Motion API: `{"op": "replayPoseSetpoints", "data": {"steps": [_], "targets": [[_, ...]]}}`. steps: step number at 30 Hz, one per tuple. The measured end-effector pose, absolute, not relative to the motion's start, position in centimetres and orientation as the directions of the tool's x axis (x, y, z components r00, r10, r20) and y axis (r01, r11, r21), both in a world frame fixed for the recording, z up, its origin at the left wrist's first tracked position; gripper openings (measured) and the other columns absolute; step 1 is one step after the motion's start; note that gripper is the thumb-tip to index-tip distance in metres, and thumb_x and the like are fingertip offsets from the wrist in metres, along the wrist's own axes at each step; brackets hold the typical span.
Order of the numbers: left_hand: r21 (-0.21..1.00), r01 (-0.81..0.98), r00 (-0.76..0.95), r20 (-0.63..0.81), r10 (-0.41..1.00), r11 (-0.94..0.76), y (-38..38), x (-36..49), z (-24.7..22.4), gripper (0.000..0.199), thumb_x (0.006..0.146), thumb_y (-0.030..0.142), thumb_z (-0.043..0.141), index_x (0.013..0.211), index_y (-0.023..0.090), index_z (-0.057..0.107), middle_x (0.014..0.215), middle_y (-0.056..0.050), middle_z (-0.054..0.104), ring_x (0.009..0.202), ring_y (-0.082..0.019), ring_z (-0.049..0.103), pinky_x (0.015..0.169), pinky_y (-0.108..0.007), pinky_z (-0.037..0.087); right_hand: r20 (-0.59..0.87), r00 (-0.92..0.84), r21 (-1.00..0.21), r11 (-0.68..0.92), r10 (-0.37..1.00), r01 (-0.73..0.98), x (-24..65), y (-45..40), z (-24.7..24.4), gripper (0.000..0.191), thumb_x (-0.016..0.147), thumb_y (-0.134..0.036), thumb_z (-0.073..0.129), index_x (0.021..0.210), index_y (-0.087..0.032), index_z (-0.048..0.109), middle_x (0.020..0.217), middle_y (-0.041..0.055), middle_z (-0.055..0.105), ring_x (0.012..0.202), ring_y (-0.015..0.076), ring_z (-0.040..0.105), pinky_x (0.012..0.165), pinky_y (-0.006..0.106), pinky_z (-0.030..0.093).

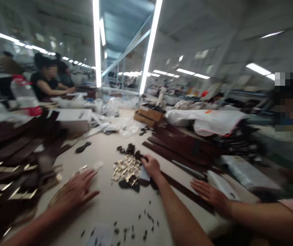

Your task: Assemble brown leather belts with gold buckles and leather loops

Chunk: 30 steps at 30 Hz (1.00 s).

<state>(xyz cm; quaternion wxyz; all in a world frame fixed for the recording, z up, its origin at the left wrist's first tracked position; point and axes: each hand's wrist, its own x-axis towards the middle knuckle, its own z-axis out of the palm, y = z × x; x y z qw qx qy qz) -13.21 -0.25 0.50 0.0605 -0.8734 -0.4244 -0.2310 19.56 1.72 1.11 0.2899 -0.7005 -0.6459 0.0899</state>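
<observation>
Gold buckles (127, 169) | left hand (78, 186) spread, nothing visibly gripped | right hand (151, 166) curled beside them, hold unclear | likely picking; calls for pinching

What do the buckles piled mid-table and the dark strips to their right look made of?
Buckles: probably metal, gold-toned and shiny, going by their bright glints. Strips: perhaps leather or imitation, smooth, from their even reddish-brown faces; blur hides any grain.

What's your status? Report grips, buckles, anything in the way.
Left grip spread open; right grip beside the pile, hold unclear. Gold buckles heaped between them. Co-worker's hand off to the right, possibly in the way.
</observation>
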Motion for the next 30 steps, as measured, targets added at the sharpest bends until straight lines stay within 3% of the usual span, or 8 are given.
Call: {"op": "replayPoseSetpoints", "data": {"steps": [3,6,8,11,17,23,27,30], "targets": [[0.189,0.824,0.483,0.259,0.837,-0.534,-4.3,-12.7,0.1,0.067,0.081,0.056,0.067,0.135,0.019,0.052,0.141,-0.015,0.052,0.126,-0.033,0.052,0.107,-0.051,0.043,0.175,0.121,-0.539,-0.007,0.977,0.842,19.9,2.8,0.8,0.028,0.086,-0.044,0.05,0.096,-0.023,0.066,0.095,0.0124,0.071,0.087,0.0269,0.063,0.075,0.036,0.043],[0.309,0.745,0.518,0.289,0.805,-0.591,-3.3,-11.3,0.6,0.063,0.09,0.049,0.058,0.144,0.02,0.041,0.153,-0.01,0.037,0.137,-0.024,0.041,0.114,-0.035,0.034,0.181,0.138,-0.506,-0.028,0.974,0.862,20.4,5.3,-0.6,0.038,0.079,-0.051,0.05,0.094,-0.02,0.067,0.082,0.0135,0.068,0.079,0.0309,0.06,0.07,0.04,0.041],[0.377,0.706,0.511,0.316,0.799,-0.6,-1.7,-11.4,1.5,0.054,0.095,0.044,0.051,0.143,0.019,0.042,0.151,-0.009,0.041,0.136,-0.02,0.042,0.113,-0.029,0.034,0.219,0.13,-0.486,-0.007,0.967,0.874,20.9,5.8,-1.2,0.042,0.076,-0.054,0.051,0.093,-0.02,0.068,0.078,0.0121,0.067,0.075,0.0298,0.059,0.067,0.039,0.041],[0.422,0.784,0.363,0.283,0.888,-0.455,0.8,-14.2,3.2,0.046,0.098,0.031,0.043,0.141,0.015,0.043,0.139,-0.01,0.054,0.124,-0.019,0.054,0.108,-0.031,0.041,0.251,0.119,-0.477,0.016,0.96,0.879,21.2,5.4,-1.3,0.044,0.075,-0.056,0.05,0.092,-0.021,0.069,0.075,0.0112,0.067,0.072,0.0288,0.059,0.066,0.038,0.041],[0.048,0.983,0.177,-0.003,0.984,-0.177,5.0,-23.6,4.5,0.046,0.096,0.022,0.035,0.14,0.009,0.041,0.14,-0.018,0.052,0.119,-0.026,0.057,0.101,-0.039,0.038,0.272,0.128,-0.466,0.014,0.954,0.885,21.1,5.3,-1.2,0.04,0.076,-0.055,0.051,0.091,-0.022,0.069,0.074,0.0103,0.067,0.069,0.0272,0.058,0.063,0.036,0.04],[-0.054,0.989,0.133,-0.056,0.989,-0.136,4.7,-26.1,4.2,0.039,0.094,0.023,0.04,0.128,0.013,0.056,0.12,-0.016,0.065,0.106,-0.026,0.062,0.101,-0.042,0.029,0.263,0.127,-0.465,0.011,0.957,0.885,21.3,5.4,-1.6,0.04,0.077,-0.055,0.052,0.092,-0.021,0.069,0.073,0.0095,0.066,0.07,0.0263,0.057,0.063,0.035,0.038],[-0.147,0.976,0.13,-0.208,0.969,-0.162,4.4,-25.9,5.3,0.036,0.086,0.023,0.05,0.119,0.02,0.065,0.11,-0.012,0.07,0.105,-0.026,0.061,0.096,-0.037,0.034,0.254,0.144,-0.478,-0.005,0.956,0.879,21.3,5.4,-1.5,0.041,0.076,-0.055,0.053,0.092,-0.021,0.07,0.072,0.0085,0.065,0.068,0.025,0.056,0.062,0.033,0.037],[-0.132,0.969,0.155,-0.322,0.934,-0.206,4.3,-25.8,6.6,0.045,0.079,0.021,0.056,0.123,0.022,0.064,0.11,-0.01,0.069,0.105,-0.027,0.06,0.095,-0.037,0.037,0.243,0.147,-0.487,-0.011,0.959,0.873,21.2,5.3,-1.4,0.041,0.076,-0.054,0.054,0.092,-0.02,0.07,0.071,0.0081,0.065,0.069,0.0244,0.056,0.063,0.033,0.037]]}}
